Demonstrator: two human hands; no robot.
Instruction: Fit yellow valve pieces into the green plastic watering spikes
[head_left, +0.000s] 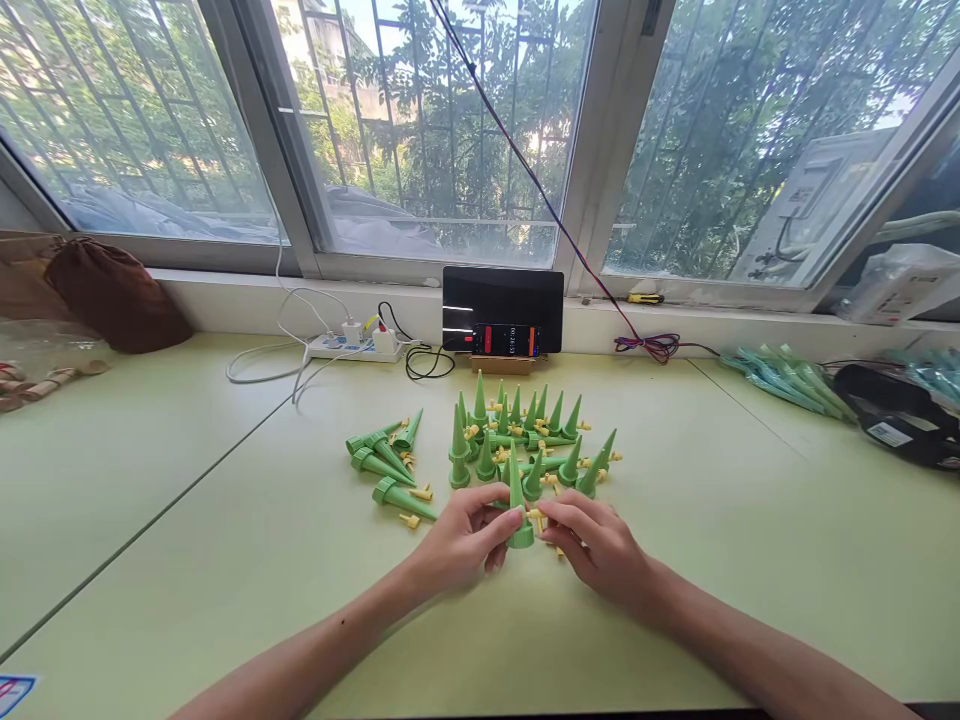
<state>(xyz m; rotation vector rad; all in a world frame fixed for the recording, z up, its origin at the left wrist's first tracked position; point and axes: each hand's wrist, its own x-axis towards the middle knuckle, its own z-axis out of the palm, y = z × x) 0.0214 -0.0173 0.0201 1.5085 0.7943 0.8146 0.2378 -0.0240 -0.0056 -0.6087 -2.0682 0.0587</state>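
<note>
While the left hand (466, 530) is gripping a green spike (516, 488) upright above the surface (525, 640), the right hand (598, 540) is pinching a yellow fitting (534, 514) crosswise at the spike's right side, contact remaining unconfirmed.

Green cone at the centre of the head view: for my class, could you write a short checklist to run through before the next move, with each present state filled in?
1. Left hand gripping the green cone: ok.
2. Cone upright, narrow tip up and wide end down: ok.
3. Right hand pinching the small yellow fitting at its fingertips: ok.
4. Fitting fully seated in the cone: cannot tell; the contact is too small to make out.
5. Table just beyond the hands uncluttered: not ok; a cluster of standing cones crowds it.
6. Phone display lit: ok.
</note>
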